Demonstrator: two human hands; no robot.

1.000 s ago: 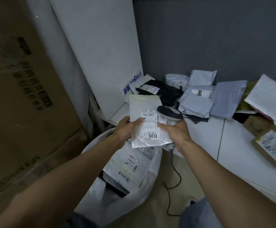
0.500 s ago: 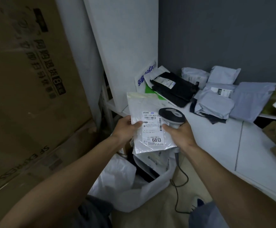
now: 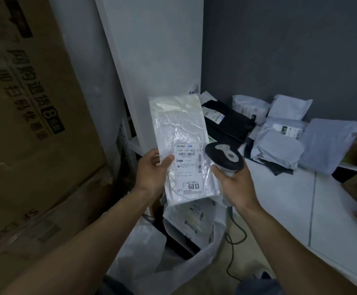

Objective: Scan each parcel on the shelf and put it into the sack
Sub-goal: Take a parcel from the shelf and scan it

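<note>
Now parcel (image 3: pixel 181 128): raised; scanner (image 3: pixel 224 156) moved to 3 o'clock.
Left grip (image 3: pixel 152 173): clamps parcel.
Right grip (image 3: pixel 235 182): clamps scanner.
Sack (image 3: pixel 143 248): probably next.

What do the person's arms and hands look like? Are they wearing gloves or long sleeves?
No gloves and no long sleeves. The left arm and right arm are bare as far as the picture shows. The left hand and right hand are bare too. No watch or bracelet shows on either wrist.
</note>
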